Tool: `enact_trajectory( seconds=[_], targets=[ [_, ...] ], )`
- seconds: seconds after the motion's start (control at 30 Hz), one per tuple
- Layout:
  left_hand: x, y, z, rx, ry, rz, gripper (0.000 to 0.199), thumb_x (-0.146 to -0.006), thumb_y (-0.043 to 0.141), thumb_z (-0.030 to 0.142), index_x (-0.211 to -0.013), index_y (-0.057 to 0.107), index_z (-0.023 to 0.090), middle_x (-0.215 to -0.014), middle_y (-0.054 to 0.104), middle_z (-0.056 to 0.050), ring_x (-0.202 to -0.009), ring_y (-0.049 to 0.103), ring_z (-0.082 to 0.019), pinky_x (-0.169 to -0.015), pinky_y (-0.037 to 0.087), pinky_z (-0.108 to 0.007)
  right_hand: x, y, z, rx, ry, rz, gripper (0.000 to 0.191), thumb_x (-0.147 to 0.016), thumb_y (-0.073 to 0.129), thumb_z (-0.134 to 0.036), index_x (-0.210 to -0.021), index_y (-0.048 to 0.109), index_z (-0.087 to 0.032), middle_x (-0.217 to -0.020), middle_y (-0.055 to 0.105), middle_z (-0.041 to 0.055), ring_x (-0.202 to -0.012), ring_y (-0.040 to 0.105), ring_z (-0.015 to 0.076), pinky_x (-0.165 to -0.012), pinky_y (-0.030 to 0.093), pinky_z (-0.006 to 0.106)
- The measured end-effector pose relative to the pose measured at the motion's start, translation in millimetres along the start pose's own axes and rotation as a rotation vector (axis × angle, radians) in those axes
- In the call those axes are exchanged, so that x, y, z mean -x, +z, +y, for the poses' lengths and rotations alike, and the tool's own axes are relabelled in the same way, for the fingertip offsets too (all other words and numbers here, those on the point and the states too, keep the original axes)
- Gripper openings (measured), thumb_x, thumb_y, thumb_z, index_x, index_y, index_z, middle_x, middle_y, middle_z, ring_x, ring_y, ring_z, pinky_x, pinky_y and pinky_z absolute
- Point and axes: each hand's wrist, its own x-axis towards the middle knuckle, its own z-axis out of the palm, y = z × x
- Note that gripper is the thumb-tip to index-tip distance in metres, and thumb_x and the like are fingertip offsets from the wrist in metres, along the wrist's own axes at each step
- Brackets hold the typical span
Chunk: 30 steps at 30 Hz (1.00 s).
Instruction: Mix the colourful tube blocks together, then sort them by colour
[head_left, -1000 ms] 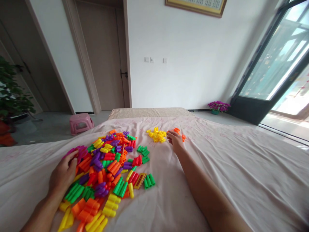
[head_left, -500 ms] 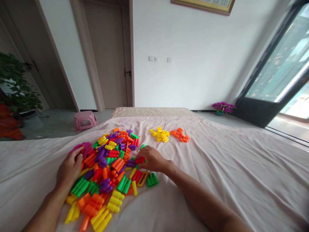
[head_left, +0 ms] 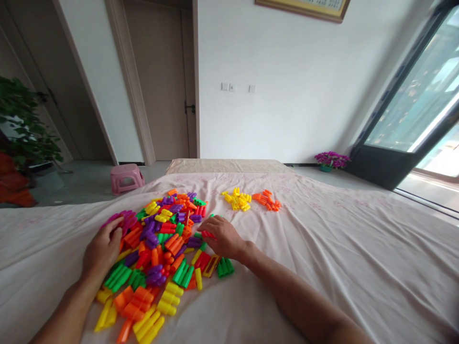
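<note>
A heap of bullet-shaped plastic building blocks (head_left: 174,243) in orange, purple, green, yellow and red lies on the cloth between my hands. At the heap's left edge my left hand (head_left: 103,248) is closed on a magenta plastic piece with a scalloped edge (head_left: 129,221); the hand covers part of it. On the other side, my right hand (head_left: 223,236) curls its fingers over a red block (head_left: 208,234), which shows below the fingertips. Close to that wrist lie a green block (head_left: 225,267) and a yellow block with a dark red edge (head_left: 211,265).
Beyond my right hand sit a small yellow pile (head_left: 237,198) and an orange pile (head_left: 267,200) of blocks. A wrinkled pale pink cloth (head_left: 322,248) covers the surface. Past its edge stand a pink stool (head_left: 127,178) and a pot of magenta flowers (head_left: 332,160).
My right hand has shifted slightly left and away from me, with the red block moving under its fingers. My left hand stays almost where it was, and the piles look the same.
</note>
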Motion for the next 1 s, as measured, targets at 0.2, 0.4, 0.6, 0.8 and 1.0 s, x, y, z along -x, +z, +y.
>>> enact_trajectory(
  seconds=[0.2,0.4,0.6,0.8,1.0],
  targets=[
    [-0.3,0.7,0.8,0.011,0.007,-0.004,0.05,-0.098,0.035,0.043,-0.138,0.056,0.022,-0.141,0.059,-0.01,-0.126,0.055,-0.027,-0.105,0.042,-0.039,-14.8,14.1,-30.4,-0.018,-0.134,-0.054,0.052,-0.094,0.059,-0.026,-0.144,0.047,-0.023,-0.146,0.053,0.0077,-0.127,0.051,0.0227,-0.104,0.041,0.036],
    [-2.0,2.1,-0.2,0.001,-0.015,-0.004,0.05,-0.097,0.036,0.044,-0.137,0.057,0.023,-0.141,0.059,-0.009,-0.125,0.056,-0.028,-0.105,0.043,-0.04,-20.5,29.0,-38.1,-0.012,-0.169,-0.112,0.041,-0.097,0.053,-0.022,-0.137,0.054,-0.026,-0.129,0.065,0.0054,-0.112,0.058,0.0207,-0.1,0.043,0.033],
    [-0.8,0.9,2.5,-0.012,-0.012,-0.005,0.051,-0.097,0.034,0.046,-0.137,0.056,0.024,-0.143,0.058,-0.009,-0.126,0.056,-0.028,-0.105,0.043,-0.041,-13.9,32.5,-31.3,-0.023,-0.12,-0.076,0.036,-0.094,0.061,-0.034,-0.13,0.06,-0.026,-0.109,0.069,0.006,-0.102,0.058,0.0214,-0.094,0.045,0.033],
    [-0.5,-0.5,4.3,-0.038,-0.024,-0.007,0.051,-0.096,0.033,0.046,-0.137,0.056,0.025,-0.141,0.06,-0.008,-0.124,0.057,-0.028,-0.104,0.044,-0.039,-15.1,24.8,-6.3,-0.194,0.009,0.149,0.03,-0.093,0.063,-0.03,-0.123,0.064,-0.024,-0.111,0.068,0.0076,-0.101,0.063,0.02,-0.091,0.049,0.032],
    [-1.8,0.6,-1.0,-0.021,-0.005,-0.011,0.051,-0.097,0.032,0.046,-0.138,0.055,0.025,-0.143,0.058,-0.008,-0.126,0.056,-0.027,-0.105,0.043,-0.039,-9.2,-1.4,71.8,-0.34,0.555,0.592,0.027,-0.083,0.066,-0.026,-0.107,0.069,-0.018,-0.098,0.07,0.0074,-0.076,0.064,0.0158,-0.075,0.054,0.03]
  ],
)
